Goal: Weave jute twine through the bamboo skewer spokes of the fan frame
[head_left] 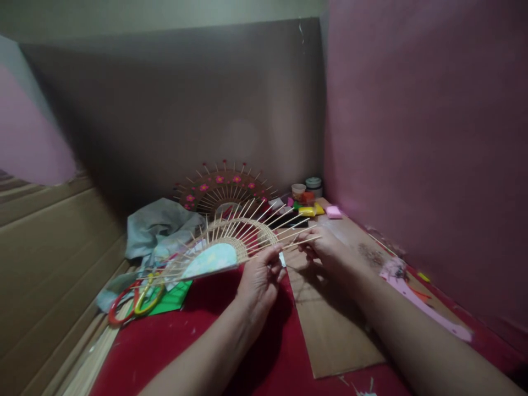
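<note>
A half-round woven fan frame [235,236] with thin sticks radiating outward is held above the red surface. Its inner half-circle is a pale blue-green panel [212,258]. My left hand [262,278] grips the frame's right lower edge, fingers closed beside the panel. Fingers of my right hand [317,246] are pinched around the outer stick ends at the frame's right side, above a cardboard sheet [338,330]. Whether my right fingers also hold a separate strand cannot be made out.
Red-and-yellow-handled scissors [136,300] lie at left by green paper [171,297] and grey cloth [159,225]. A flowered fan [223,184] stands behind. Small pots [313,186] are at the back, a pink-handled tool [424,308] at right, on the red cloth [165,352].
</note>
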Demonstrator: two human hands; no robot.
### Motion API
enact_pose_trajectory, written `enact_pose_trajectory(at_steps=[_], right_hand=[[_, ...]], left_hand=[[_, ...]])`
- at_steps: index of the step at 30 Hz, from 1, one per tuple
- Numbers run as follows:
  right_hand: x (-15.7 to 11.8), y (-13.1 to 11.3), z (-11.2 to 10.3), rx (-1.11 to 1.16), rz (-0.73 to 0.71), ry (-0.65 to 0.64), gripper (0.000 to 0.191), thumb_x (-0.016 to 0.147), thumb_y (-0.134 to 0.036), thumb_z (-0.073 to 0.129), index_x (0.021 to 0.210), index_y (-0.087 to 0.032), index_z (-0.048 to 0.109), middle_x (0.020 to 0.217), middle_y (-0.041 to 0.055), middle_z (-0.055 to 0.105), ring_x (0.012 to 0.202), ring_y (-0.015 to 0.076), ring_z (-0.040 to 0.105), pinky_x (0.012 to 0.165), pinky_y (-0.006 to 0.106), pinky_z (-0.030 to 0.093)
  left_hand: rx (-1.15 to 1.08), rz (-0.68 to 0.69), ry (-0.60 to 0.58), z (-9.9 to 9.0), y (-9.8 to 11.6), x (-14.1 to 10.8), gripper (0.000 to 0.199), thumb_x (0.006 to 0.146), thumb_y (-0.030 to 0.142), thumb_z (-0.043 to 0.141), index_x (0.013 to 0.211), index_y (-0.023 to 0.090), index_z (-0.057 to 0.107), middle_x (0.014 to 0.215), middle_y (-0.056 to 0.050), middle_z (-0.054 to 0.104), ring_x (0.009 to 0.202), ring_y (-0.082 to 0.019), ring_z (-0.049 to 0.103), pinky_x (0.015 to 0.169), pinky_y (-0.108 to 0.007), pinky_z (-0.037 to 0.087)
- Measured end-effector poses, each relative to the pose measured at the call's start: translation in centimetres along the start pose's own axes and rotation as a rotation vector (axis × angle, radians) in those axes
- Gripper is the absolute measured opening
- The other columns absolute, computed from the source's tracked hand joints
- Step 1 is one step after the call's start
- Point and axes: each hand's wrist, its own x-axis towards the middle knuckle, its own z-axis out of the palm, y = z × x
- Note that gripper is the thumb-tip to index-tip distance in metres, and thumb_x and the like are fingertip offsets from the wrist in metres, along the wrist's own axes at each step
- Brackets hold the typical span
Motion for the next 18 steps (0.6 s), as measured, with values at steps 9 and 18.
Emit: enact_pose_trajectory(at_steps=[9, 18], right_hand=[[-0.4, -1.3, -1.5, 0.311, 0.214, -0.036, 0.014, 0.056, -0.02, 0.045, 0.045, -0.019, 0.037, 0.038, -0.0017, 0.041, 0.031, 0.006, 0.026, 0.033, 0.021, 0.022], [0.2, -1.6, -2.3, 0.416, 0.079, 0.164, 0.012, 0.053, -0.017, 0.046, 0.043, -0.018, 0.038, 0.035, -0.0028, 0.039, 0.028, 0.0059, 0.022, 0.03, 0.022, 0.02]], left_hand=[[0.016, 0.019, 0.034, 0.0, -0.2, 0.0, 0.018, 0.057, 0.013, 0.073, 0.061, 0.011, 0.056, 0.047, 0.006, 0.049, 0.038, -0.003, 0.044, 0.035, -0.014, 0.028], [0.065, -0.056, 0.103, -0.5, -0.2, 0.4, 0.005, 0.073, 0.008, 0.059, 0.072, 0.009, 0.064, 0.072, -0.007, 0.068, 0.054, -0.01, 0.061, 0.041, -0.017, 0.042]])
